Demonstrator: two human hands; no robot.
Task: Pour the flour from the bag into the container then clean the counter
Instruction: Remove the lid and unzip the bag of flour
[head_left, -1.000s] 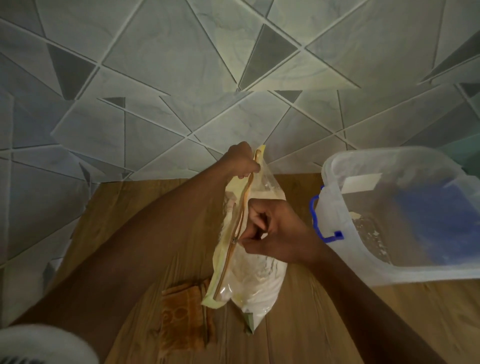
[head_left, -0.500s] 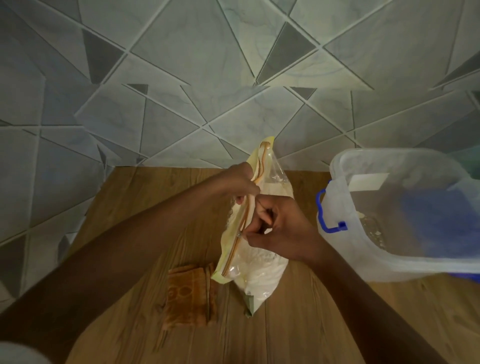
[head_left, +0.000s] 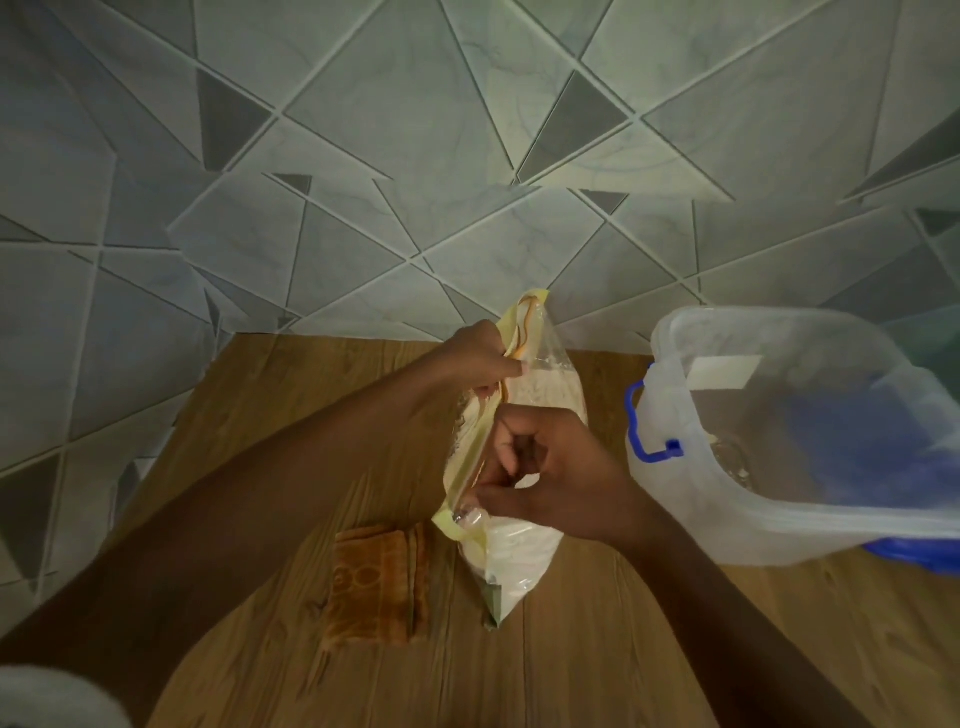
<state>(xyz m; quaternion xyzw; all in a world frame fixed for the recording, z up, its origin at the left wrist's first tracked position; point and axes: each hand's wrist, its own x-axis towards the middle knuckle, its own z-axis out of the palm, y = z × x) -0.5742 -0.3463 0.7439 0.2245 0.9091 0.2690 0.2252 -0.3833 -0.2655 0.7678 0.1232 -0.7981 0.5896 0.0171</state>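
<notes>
— Pinching, both: left hand (head_left: 480, 358) nips the flour bag (head_left: 519, 551) by its top edge, right hand (head_left: 550, 473) pinches the zip's low end. Why?
— To keep it upright on the counter (head_left: 291, 415) while the seal parts (my guess). Open-topped container (head_left: 727, 519) stands just right of it, ready for pouring; folded cloth (head_left: 379, 587) lies beside the bag, likely for wiping.
— Any writing?
— One white label (head_left: 724, 371) on the container, unreadable.

Table (head_left: 291, 426): wood-grain top, which met a tiled wall (head_left: 467, 156) at 12 o'clock. Bag of flour (head_left: 511, 551) stood upright at centre. Folded orange-brown cloth (head_left: 382, 587) lay flat just beside it at 8 o'clock. Clear container (head_left: 727, 519), blue-handled, sat at 3 o'clock.
</notes>
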